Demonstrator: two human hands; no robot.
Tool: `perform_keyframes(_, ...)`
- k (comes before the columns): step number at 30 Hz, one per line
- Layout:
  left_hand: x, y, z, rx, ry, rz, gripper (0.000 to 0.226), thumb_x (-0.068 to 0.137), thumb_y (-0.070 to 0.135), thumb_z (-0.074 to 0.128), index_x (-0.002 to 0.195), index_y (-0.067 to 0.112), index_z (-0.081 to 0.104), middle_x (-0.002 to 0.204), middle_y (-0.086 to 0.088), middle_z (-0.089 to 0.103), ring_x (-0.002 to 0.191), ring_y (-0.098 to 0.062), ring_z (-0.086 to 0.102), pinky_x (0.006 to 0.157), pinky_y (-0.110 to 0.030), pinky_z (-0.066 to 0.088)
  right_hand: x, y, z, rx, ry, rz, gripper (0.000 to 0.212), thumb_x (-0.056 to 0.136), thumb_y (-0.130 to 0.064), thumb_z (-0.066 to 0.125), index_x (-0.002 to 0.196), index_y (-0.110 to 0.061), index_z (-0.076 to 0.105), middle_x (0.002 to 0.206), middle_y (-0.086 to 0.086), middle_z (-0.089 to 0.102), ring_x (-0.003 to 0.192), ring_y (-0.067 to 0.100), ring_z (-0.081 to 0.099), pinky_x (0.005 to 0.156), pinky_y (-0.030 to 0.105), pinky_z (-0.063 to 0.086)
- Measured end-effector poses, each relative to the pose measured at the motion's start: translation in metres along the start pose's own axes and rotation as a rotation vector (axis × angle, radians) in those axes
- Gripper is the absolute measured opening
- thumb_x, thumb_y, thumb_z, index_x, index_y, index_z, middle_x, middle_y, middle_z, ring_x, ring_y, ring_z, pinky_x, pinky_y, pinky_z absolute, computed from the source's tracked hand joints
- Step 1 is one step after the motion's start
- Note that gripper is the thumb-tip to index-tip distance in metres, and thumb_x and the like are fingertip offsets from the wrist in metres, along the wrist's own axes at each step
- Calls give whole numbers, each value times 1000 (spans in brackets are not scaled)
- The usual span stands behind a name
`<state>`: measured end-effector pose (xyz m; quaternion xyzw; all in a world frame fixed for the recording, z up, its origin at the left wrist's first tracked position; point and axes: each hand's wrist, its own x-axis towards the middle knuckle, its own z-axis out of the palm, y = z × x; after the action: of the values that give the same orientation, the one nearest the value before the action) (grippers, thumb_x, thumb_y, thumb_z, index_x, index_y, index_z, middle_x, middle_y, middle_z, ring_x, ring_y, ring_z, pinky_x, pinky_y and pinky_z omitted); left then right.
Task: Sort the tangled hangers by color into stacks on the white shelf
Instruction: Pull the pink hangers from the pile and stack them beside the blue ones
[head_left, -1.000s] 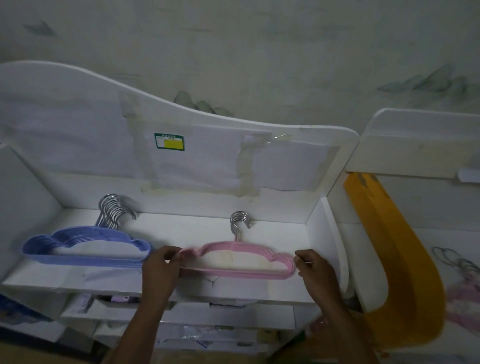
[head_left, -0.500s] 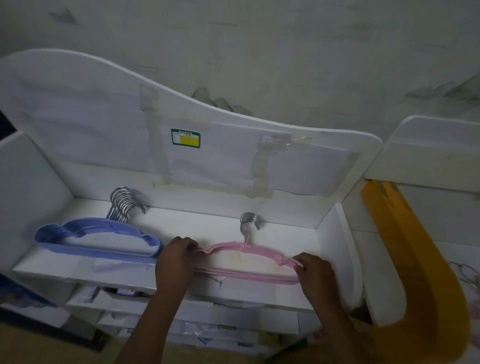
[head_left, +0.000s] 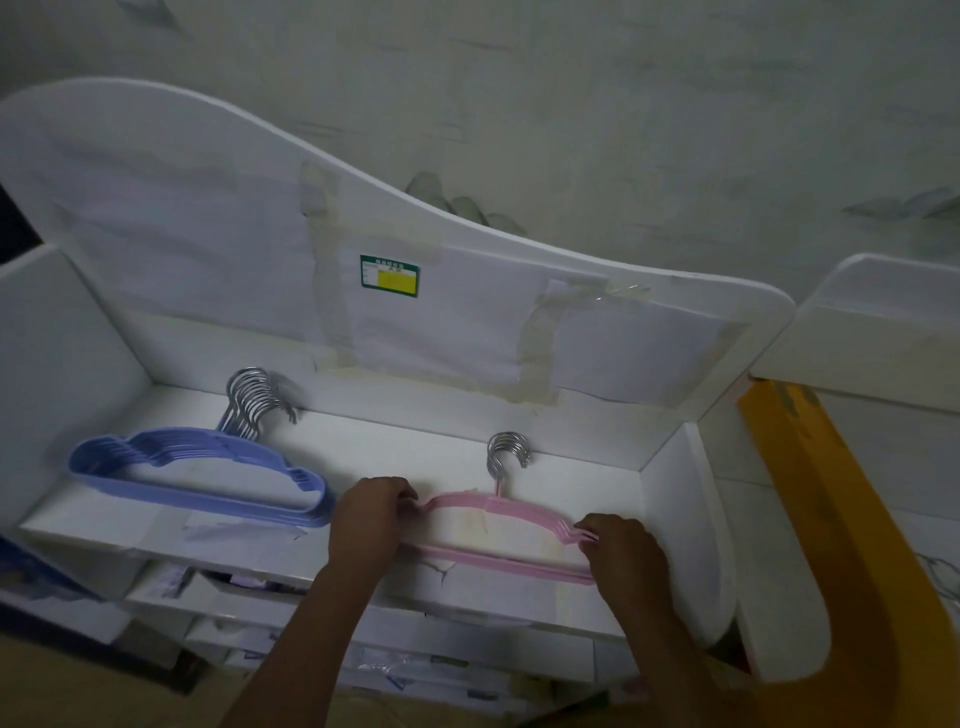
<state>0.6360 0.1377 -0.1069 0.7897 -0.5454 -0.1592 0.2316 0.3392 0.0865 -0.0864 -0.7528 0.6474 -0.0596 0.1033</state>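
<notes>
pink hangers (head_left: 498, 525) on white shelf (head_left: 415, 447), 5 o'clock | left hand (head_left: 371, 514), right hand (head_left: 621, 545): each grip pinching one end | blue hangers (head_left: 202, 478) stacked at 9 o'clock | risk: uneven push fans stack, hooks snag

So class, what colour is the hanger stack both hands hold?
Pink hanger stack, clearest in the head view.

A home room — painted wallpaper (head_left: 571, 104) behind a white shelf (head_left: 415, 457).
</notes>
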Motion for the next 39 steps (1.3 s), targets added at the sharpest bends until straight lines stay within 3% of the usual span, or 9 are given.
perform_keyframes(7, 8, 4, -2, 58, -12, -25, 22, 87, 16, 67, 103, 28, 76, 97, 3, 74, 87, -14, 68, 79, -23, 50, 3, -7, -7, -101, -44, -12, 14, 94, -26, 60, 99, -26, 74, 92, -5, 73, 83, 10, 68, 47, 10, 20)
perform_keyframes(12, 5, 2, -1, 83, -9, -47, 22, 87, 12, 64, 101, 26, 74, 98, 2, 71, 86, -14, 67, 75, -23, 51, 3, -13, -4, -65, -56, -56, 13, 92, -28, 63, 100, -27, 73, 93, -4, 74, 85, 11, 68, 55, 15, 33)
perform_keyframes(16, 2, -1, -2, 121, 40, -127, 16, 86, 12, 62, 92, 21, 74, 87, 2, 71, 77, -14, 67, 62, -20, 44, 4, -13, -2, -106, -58, -45, 13, 93, -22, 61, 91, -23, 74, 89, -1, 73, 82, 13, 68, 45, 12, 19)
perform_keyframes(21, 6, 11, -7, 178, 5, -157, 16, 88, 11, 63, 95, 20, 73, 91, -1, 73, 80, -18, 69, 69, -26, 54, 4, -16, 0, -86, -22, 3, 15, 88, -15, 64, 93, -23, 76, 93, 2, 74, 89, 23, 69, 54, 21, 28)
perform_keyframes(26, -2, 3, -3, 157, 10, -51, 7, 90, 20, 62, 94, 21, 67, 95, 2, 66, 84, -16, 64, 68, -27, 51, 1, -14, 0, -32, -26, 3, 15, 92, -20, 62, 97, -26, 75, 95, -3, 74, 87, 15, 69, 45, 11, 17)
perform_keyframes(30, -3, -9, -8, 4, -92, -21, 23, 86, 10, 63, 108, 17, 65, 104, -2, 64, 96, -21, 64, 79, -30, 52, -5, -3, 2, 173, -27, -7, 9, 90, -21, 65, 88, -25, 73, 83, -6, 71, 73, 11, 64, 53, 19, 37)
perform_keyframes(33, -11, -7, -19, -176, -63, -32, 28, 92, 14, 61, 120, 15, 61, 114, -4, 62, 101, -21, 62, 85, -32, 51, -11, 6, -1, 418, -31, 17, 12, 88, -19, 68, 100, -18, 71, 91, -7, 70, 84, 9, 64, 70, 23, 49)
perform_keyframes(36, -30, 3, -26, -380, 50, 45, 30, 90, 15, 64, 120, 17, 61, 115, 0, 65, 101, -13, 63, 85, -33, 52, -25, 14, -8, 596, 26, 47, 23, 87, -19, 71, 110, -21, 68, 106, -9, 69, 99, 8, 64, 81, 21, 50)
perform_keyframes(39, -54, 24, -33, -658, 20, 41, 34, 89, 13, 68, 120, 23, 59, 115, 4, 67, 99, -1, 63, 87, -29, 52, -43, 21, -22, 732, 64, 63, 27, 87, -18, 71, 113, -22, 65, 110, -9, 68, 103, 6, 63, 81, 16, 47)
